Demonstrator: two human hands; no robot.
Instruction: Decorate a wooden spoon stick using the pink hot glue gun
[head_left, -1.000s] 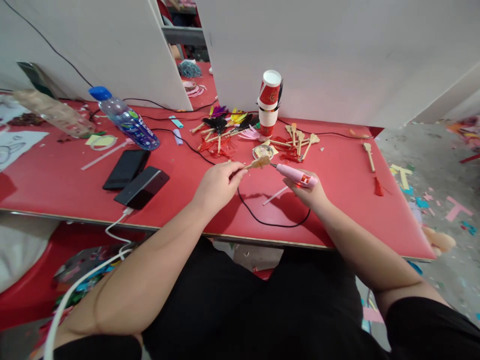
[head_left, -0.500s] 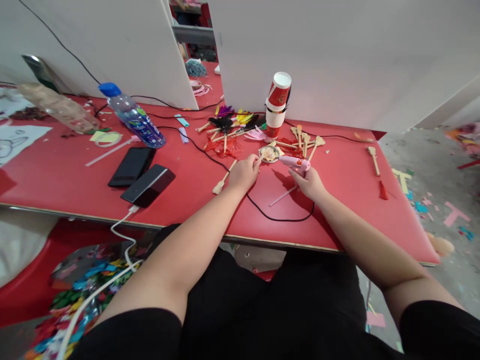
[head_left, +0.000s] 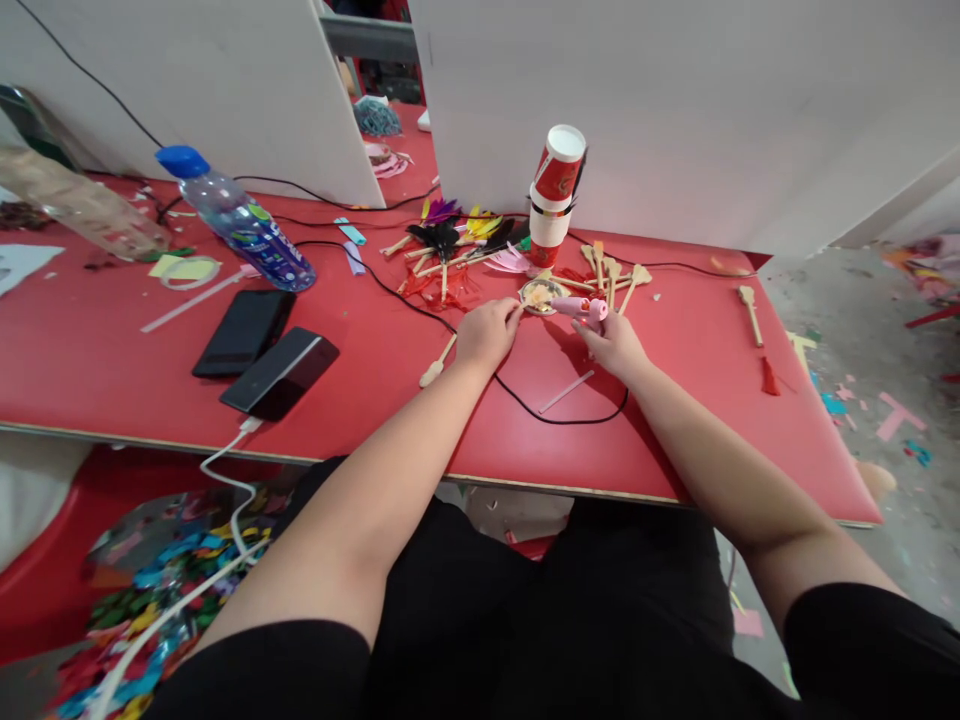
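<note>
1. A wooden stick (head_left: 432, 374) lies on the table (head_left: 375, 395), left of the left hand (head_left: 486, 333).
2. The left hand has shifted to the dish (head_left: 540, 312); fingers bunched, any hold unclear.
3. The dish sits between the hands; work now seems centred there.
4. The right hand's (head_left: 619, 348) fingers curl round the glue gun (head_left: 589, 308), its tip now beside the dish.

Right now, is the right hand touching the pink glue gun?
Touching. The head view shows it: the right hand is gripping the pink glue gun, with no gap between them.
</note>
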